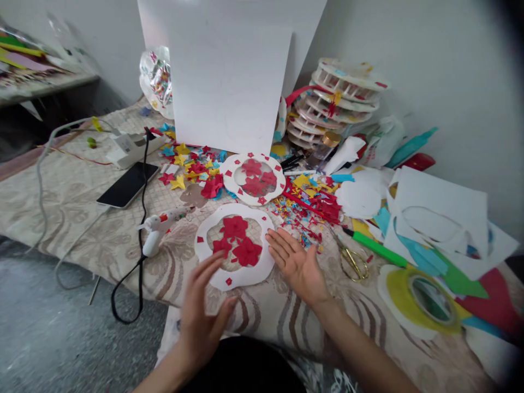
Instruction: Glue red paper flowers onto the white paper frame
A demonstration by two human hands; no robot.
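A white scalloped paper ring (264, 273) lies flat on the patterned tablecloth, with small red pieces around its rim. Three red paper flowers (246, 251) show inside its opening. Over the ring's lower left edge my left hand (204, 305) is raised, fingers apart and slightly blurred, holding nothing. My right hand (297, 266) is open, palm up, its fingertips by the ring's right edge; whether they touch it I cannot tell. Just behind lies a similar white ring (230, 173) with red flowers and red pieces on its rim.
Left are a hot glue gun (158, 229), its black cord and a phone (127, 184). Gold-handled scissors (352, 265), a green marker (379, 248) and yellow tape (401, 295) lie right. Paper scraps (311, 202), stacked white tiers (335, 103) and a white board (229, 87) stand behind.
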